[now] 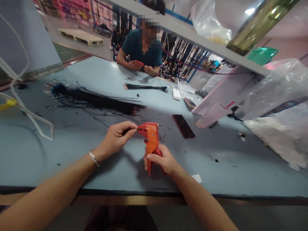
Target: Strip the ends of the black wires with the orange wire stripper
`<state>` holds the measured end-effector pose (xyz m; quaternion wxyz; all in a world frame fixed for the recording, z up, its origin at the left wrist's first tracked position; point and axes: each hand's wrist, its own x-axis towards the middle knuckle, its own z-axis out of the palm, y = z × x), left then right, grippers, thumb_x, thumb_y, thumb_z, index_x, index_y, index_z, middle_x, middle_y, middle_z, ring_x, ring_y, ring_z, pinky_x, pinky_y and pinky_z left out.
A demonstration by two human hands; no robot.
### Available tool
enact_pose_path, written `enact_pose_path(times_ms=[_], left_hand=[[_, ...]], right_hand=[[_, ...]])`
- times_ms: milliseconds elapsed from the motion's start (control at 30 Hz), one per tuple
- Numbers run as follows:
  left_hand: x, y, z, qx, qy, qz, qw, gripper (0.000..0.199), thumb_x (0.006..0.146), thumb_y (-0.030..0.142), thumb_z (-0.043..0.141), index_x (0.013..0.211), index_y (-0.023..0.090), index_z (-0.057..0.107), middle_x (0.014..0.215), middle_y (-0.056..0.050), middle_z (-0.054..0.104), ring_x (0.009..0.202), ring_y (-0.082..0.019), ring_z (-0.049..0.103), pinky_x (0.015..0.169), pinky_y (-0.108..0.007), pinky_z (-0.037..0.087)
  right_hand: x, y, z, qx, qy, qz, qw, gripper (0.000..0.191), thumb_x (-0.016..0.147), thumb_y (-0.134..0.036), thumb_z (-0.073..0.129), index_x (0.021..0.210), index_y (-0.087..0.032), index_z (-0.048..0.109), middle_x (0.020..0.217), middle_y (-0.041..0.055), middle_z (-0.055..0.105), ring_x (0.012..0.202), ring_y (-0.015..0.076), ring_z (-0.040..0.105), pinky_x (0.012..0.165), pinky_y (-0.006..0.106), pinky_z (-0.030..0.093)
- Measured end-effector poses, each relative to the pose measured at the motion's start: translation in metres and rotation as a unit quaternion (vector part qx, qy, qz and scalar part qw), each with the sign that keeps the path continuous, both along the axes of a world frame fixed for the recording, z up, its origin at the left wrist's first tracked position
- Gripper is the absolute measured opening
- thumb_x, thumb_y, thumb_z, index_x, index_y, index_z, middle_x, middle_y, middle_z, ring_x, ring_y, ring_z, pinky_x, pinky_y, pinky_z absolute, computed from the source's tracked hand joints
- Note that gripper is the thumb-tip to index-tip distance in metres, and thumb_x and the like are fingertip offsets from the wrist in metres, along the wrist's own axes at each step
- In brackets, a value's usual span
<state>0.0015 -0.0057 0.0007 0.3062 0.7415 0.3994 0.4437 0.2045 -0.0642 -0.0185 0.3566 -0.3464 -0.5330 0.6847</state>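
Note:
My right hand (160, 158) is wrapped round the handles of a red and orange wire stripper (152, 136), held upright above the table with its jaws towards the left. At those jaws, my left hand (121, 135) pinches a thin black wire (102, 122), its end at the mouth of the tool. Most of the wire between my fingers is hidden. Beyond my hands lies a thick bundle of black wires (96, 100), with copper-coloured ends at the right and pale and blue ends at the left.
A smartphone (183, 126) lies right of the stripper. Farther back are a smaller wire bundle (146, 87), a white box (176, 94) and another phone (190, 102). Across the table (216, 179) sits a person (141, 48) holding a red object. Plastic bags (276, 128) fill the right side.

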Motion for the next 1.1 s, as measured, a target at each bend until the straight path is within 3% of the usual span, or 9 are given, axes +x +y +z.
enact_pose_path(times_ms=[1100], left_hand=[[-0.003,0.0,0.002,-0.012,0.039,0.014,0.999,0.027,0.087,0.037,0.052,0.077,0.015,0.063,0.065,0.001,0.058,0.06,-0.011,0.048,0.057,-0.021,0.038]], right_hand=[[-0.013,-0.005,-0.009,-0.015,0.001,-0.037,0.999,0.038,0.079,-0.05,0.069,0.074,-0.016,0.053,0.053,-0.0004,0.06,0.041,0.0125,0.057,0.039,0.021,0.046]])
